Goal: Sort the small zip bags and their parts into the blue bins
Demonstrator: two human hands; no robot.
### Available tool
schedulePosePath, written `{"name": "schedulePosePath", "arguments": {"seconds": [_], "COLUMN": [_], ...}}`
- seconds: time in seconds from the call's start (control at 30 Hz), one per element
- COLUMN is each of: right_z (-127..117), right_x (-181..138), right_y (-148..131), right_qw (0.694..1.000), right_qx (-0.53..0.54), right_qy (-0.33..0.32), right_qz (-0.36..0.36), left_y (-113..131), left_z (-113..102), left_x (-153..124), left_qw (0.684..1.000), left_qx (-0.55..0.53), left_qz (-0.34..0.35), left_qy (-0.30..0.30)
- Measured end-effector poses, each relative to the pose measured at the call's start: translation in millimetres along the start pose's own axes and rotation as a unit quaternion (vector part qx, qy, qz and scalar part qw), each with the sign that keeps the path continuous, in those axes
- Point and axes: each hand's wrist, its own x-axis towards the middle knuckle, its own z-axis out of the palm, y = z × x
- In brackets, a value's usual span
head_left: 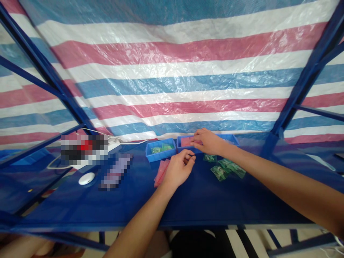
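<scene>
My left hand [178, 167] rests on the blue table, fingers curled into a pinch beside a small stack of pink packets [160, 172]; what the pinch holds is too small to name. My right hand [208, 141] reaches into a blue tray [233, 139] that holds pink packets, its fingers closed on one pink packet [187, 141]. A second blue tray [160, 149] to the left holds green packets. Several green packets [225, 169] lie loose on the table below my right forearm.
A white round device [86, 178] with a cable lies at the left, next to blurred-out items. A striped tarpaulin [172, 71] closes the back. Blue metal frame posts [309, 75] stand at both sides. The blue table surface [215, 200] runs to the near edge.
</scene>
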Motion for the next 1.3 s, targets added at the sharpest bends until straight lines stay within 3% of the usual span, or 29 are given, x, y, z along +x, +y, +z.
{"name": "schedulePosePath", "arguments": {"seconds": [0.27, 0.43, 0.63, 0.77, 0.93, 1.13, 1.3], "right_z": [2.0, -1.6, -16.7, -26.0, -28.7, -27.7, -25.2], "right_x": [-8.2, -16.1, -33.4, -51.1, -72.1, -86.7, -90.5], "right_y": [-8.6, -6.3, 7.9, 15.6, 25.2, 46.5, 58.6], "right_qw": [0.999, 0.998, 0.999, 0.996, 0.992, 0.985, 0.984], "right_qx": [-0.003, -0.027, -0.001, -0.019, -0.059, -0.061, -0.055], "right_qy": [-0.041, -0.04, 0.046, 0.089, 0.114, 0.161, 0.169], "right_qz": [0.0, -0.029, -0.02, -0.02, -0.015, 0.009, 0.013], "left_y": [4.9, 4.9, 11.4, 28.2, 50.3, 57.5, 47.8], "left_z": [-2.1, -4.3, 2.2, 23.7, 67.2, 118.7, 134.0], "left_x": [-0.4, -1.8, -5.1, -9.6, -4.4, 30.5, 38.7], "left_qw": [1.0, 0.997, 0.978, 0.951, 0.891, 0.857, 0.857], "left_qx": [0.007, 0.068, 0.146, 0.152, 0.24, 0.287, 0.305], "left_qz": [0.005, 0.034, 0.141, 0.245, 0.335, 0.386, 0.371], "left_qy": [-0.003, -0.019, -0.041, -0.113, -0.191, -0.184, -0.184]}}
